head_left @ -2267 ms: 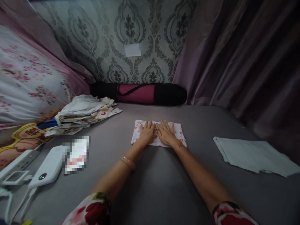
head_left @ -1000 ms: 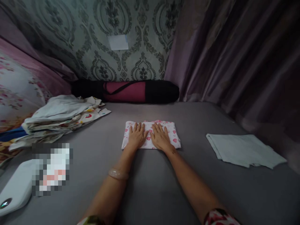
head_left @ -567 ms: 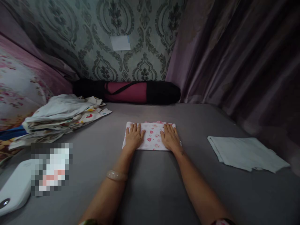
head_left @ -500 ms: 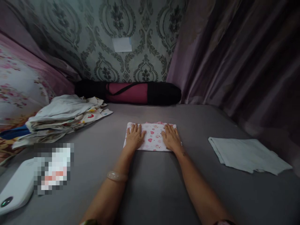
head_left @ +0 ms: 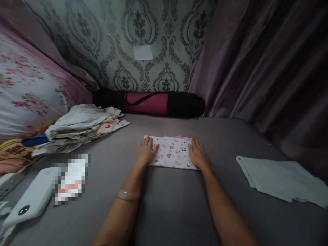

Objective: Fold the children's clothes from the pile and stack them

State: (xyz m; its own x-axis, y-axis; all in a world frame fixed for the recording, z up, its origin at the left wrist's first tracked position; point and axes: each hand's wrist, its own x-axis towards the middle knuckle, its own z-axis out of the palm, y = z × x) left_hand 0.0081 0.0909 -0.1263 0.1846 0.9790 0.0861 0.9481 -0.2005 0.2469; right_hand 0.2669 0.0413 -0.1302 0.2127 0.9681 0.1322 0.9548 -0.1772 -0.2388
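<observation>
Head view: I see a folded cloth (head_left: 172,152), pink print, flat mid bed (head_left: 166,205).
Left hand (head_left: 146,153): palm down on cloth's left end, fingers straight, close together.
Right hand (head_left: 197,156): palm down on right end, fingers likewise.
Nearby: clothes pile (head_left: 79,126) far left, pale cloth (head_left: 279,177) well right.

Folded cloth (head_left: 172,152): white, printed with small pink and red hearts and flowers. Bed sheet (head_left: 174,205): plain grey. Second cloth (head_left: 279,179): plain pale green-white. Rolled bag (head_left: 148,102): maroon centre, black ends. Wallpaper (head_left: 115,41): grey-green damask. Curtain (head_left: 269,68): plain mauve.
</observation>
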